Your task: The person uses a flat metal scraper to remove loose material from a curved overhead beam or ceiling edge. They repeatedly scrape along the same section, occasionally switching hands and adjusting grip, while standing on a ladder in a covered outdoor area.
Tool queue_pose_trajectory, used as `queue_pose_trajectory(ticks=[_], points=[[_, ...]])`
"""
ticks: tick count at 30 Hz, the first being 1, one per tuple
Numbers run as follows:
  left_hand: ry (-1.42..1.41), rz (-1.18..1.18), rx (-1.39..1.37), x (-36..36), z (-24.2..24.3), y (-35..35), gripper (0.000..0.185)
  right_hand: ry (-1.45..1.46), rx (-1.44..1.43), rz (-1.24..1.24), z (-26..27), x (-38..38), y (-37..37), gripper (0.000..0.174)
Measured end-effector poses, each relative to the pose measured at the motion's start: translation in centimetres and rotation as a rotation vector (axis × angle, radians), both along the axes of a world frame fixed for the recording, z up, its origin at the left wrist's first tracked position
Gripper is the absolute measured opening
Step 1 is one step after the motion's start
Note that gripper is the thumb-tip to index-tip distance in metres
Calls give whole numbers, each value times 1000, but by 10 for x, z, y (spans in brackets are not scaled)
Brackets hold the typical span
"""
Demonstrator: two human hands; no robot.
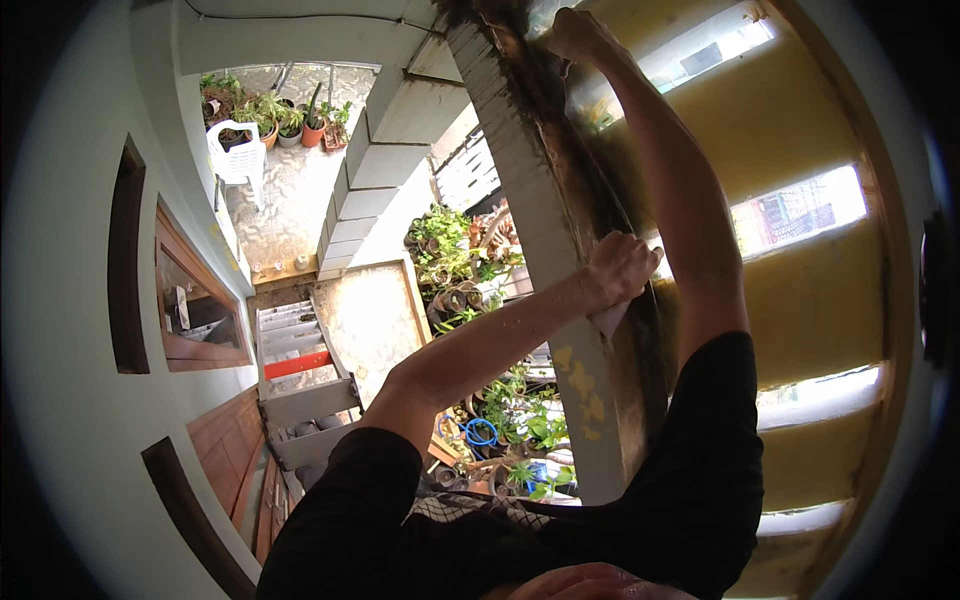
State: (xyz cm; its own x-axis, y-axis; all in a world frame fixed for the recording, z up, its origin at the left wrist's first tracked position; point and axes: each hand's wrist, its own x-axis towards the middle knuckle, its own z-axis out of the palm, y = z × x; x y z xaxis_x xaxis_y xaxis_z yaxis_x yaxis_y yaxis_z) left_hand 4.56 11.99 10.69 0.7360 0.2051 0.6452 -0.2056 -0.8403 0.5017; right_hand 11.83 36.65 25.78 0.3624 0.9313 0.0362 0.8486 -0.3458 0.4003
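My left hand (624, 270) is curled around what looks like a pale cloth (610, 321), whose tip hangs below the fist at the edge of a grey ledge (551, 225). Beside the ledge runs a dark, wet-looking, stained channel (600, 191). Farther up, my right hand (579, 36) is closed into a fist over the far part of the channel. A thin strand shows just under it; whether the fingers hold anything is hidden.
A yellow wall with bright slot openings (810, 307) stands at the right. A metal stepladder (307, 401) is at lower left, near a wood-framed window (199, 300). Far below are potted plants (442, 240), a coiled blue hose (480, 432) and a white plastic chair (240, 159).
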Motion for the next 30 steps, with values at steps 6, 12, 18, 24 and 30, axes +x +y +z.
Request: queue_pose_trajectory(ticks=[6, 12, 18, 24, 30], points=[[68, -53, -24, -2, -7, -1, 15, 148, 279, -50, -26, 26, 3, 31], [18, -77, -12, -1, -1, -4, 14, 170, 224, -69, -41, 33, -11, 27], [-149, 21, -53, 25, -12, -13, 10, -15, 191, 54, -62, -3, -29, 33], [-555, 166, -136, 24, -25, -25, 8, -12, 287, 11, -86, 5, -27, 38], [102, -77, -62, 4, -9, -6, 16, 416, 354, -161, -34, 35, -30, 32]])
